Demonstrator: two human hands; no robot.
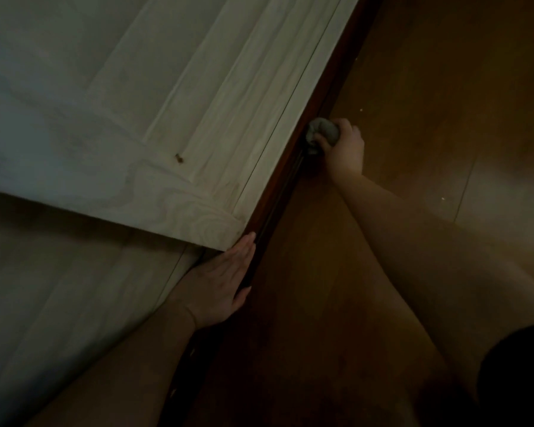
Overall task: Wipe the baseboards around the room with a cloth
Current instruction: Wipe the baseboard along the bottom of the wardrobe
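A dark red-brown baseboard strip runs diagonally from the top right down to the bottom middle, between pale wooden panels and the floor. My right hand grips a bunched grey cloth and holds it against the strip. Lower down, my left hand lies flat with straight fingers on the pale panel, right beside the strip.
Pale wood-grain door panels fill the left half, one overlapping another with a shadowed edge. The brown wooden floor spreads to the right, with a few small light specks on it. The room is dim.
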